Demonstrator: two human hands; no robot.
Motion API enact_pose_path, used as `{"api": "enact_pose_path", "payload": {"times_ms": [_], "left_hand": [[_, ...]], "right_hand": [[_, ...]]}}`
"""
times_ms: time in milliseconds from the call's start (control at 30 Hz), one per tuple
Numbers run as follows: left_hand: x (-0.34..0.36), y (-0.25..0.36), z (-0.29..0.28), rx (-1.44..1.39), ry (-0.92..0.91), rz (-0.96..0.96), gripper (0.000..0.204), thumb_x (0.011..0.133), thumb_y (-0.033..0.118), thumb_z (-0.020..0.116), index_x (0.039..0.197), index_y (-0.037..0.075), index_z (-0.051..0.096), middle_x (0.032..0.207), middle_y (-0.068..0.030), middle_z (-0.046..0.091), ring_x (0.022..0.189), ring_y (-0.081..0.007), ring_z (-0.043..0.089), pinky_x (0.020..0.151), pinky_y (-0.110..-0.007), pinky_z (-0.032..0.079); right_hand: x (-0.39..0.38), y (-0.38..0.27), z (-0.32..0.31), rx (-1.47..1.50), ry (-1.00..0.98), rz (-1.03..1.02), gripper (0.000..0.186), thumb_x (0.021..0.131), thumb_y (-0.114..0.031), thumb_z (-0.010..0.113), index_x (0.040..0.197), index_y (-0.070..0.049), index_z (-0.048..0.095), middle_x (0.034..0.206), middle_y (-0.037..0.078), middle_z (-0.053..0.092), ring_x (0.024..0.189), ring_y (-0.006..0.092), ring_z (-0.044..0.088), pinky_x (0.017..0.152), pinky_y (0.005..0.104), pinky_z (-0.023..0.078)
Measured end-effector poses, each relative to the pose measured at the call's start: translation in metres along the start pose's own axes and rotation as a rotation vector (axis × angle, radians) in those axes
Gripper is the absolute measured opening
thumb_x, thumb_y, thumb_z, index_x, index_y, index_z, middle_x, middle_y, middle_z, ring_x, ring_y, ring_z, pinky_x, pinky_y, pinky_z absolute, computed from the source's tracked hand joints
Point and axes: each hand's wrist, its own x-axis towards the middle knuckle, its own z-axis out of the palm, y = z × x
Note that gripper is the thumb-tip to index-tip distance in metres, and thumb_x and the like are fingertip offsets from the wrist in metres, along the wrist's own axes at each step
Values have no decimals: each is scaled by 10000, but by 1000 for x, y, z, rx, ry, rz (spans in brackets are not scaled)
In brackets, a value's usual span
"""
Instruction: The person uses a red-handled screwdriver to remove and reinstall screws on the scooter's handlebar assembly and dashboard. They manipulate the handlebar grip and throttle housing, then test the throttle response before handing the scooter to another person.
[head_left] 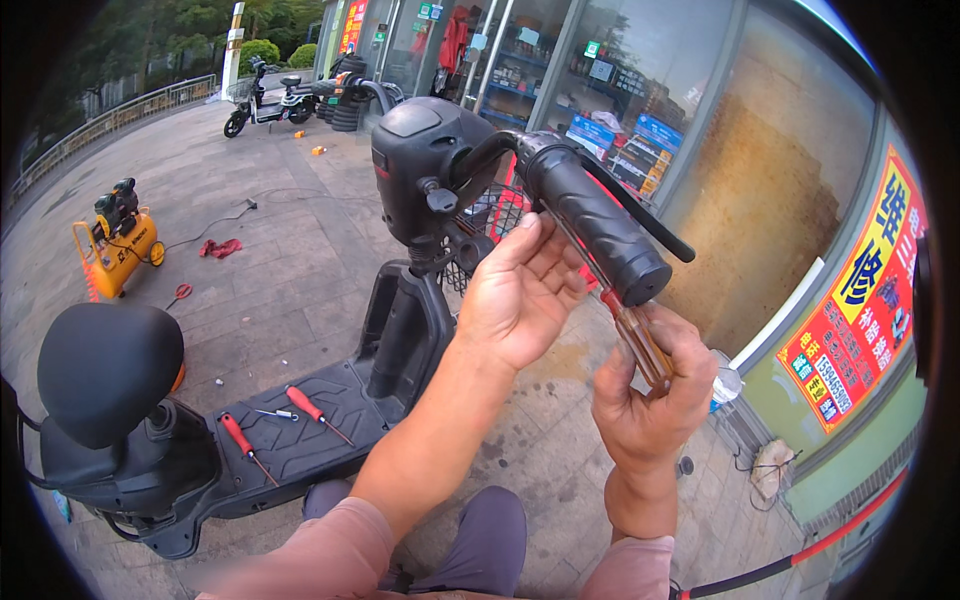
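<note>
My right hand (655,390) is closed around the clear amber-and-red handle of a screwdriver (640,345). Its thin shaft slants up to the left beneath the black ribbed handlebar grip (600,215) of an electric scooter. My left hand (525,290) is palm up under that grip, fingers curled and thumb tip close to the index finger by the upper end of the shaft. What lies between those fingertips is hidden. A black brake lever (640,210) runs along the far side of the grip. A key (440,198) sits in the scooter's black front housing (415,165).
Two red-handled screwdrivers (237,436) (305,403) and a small metal piece (276,414) lie on the scooter's footboard (340,440). Behind its black seat (110,375) stands a yellow air compressor (128,250), near a red cloth (220,248). Shop glass and a signboard (850,300) border the right.
</note>
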Motion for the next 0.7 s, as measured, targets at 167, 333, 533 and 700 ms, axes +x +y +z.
{"api": "enact_pose_path", "payload": {"times_ms": [167, 333, 533, 700], "left_hand": [[-16, 21, -22, 273, 47, 191, 192, 897, 217, 617, 1017, 67, 627, 914, -65, 670, 793, -169, 629, 705, -303, 499], [-31, 37, -48, 491, 45, 270, 161, 924, 174, 592, 1007, 39, 622, 896, -69, 666, 763, -153, 627, 679, -279, 499], [-70, 33, -112, 792, 114, 133, 191, 912, 178, 616, 1026, 25, 626, 887, -59, 661, 757, -119, 609, 684, -260, 490], [-135, 10, -220, 962, 141, -245, 219, 903, 203, 635, 1007, 10, 634, 874, -48, 650, 747, -111, 583, 674, -256, 478]], "right_hand": [[-4, -2, -1, -27, -50, 58, 311, 834, -122, 680, 1036, -3, 475, 946, 158, 642, 854, 234, 645, 747, 300, 497], [-5, -11, -7, -107, -87, 181, 336, 851, -209, 703, 1008, 8, 500, 912, 134, 636, 852, 220, 652, 746, 281, 493], [-11, -8, -6, 15, -112, 270, 440, 875, -277, 688, 1106, 11, 448, 940, 147, 613, 888, 191, 640, 764, 267, 491], [-23, 3, 0, -40, -73, 133, 491, 905, -258, 644, 1207, 13, 369, 994, 168, 592, 878, 186, 628, 779, 277, 496]]}}
